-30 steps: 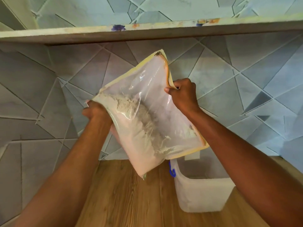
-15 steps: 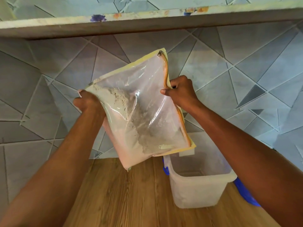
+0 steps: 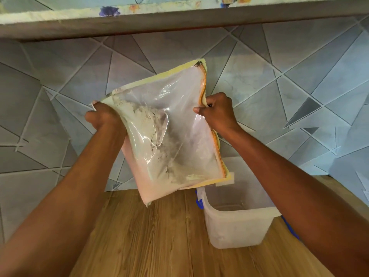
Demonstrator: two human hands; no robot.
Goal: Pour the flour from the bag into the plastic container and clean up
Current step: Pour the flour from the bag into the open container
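Observation:
A clear zip bag [image 3: 175, 108] with yellow edging and an orange zipper hangs tilted in the air above the wooden counter. White flour [image 3: 159, 156] lies clumped in its lower half. My left hand [image 3: 103, 118] grips the bag's left corner. My right hand [image 3: 217, 112] pinches the zipper edge on the right side. Below the bag's right corner stands a translucent plastic container [image 3: 237, 230], open at the top, with blue clips [image 3: 199, 202] on its sides. My right forearm hides part of the container's right side.
The wooden counter [image 3: 155, 236] runs under the bag and meets a grey tiled wall [image 3: 60, 80] behind. A shelf edge [image 3: 179, 17] overhangs above. Something blue [image 3: 289, 226] peeks out to the right of the container, mostly hidden by my arm.
The bag has been lifted a little and turned more upright over the second. The flour has slid down from the upper left toward the bottom. Both hands keep their grip.

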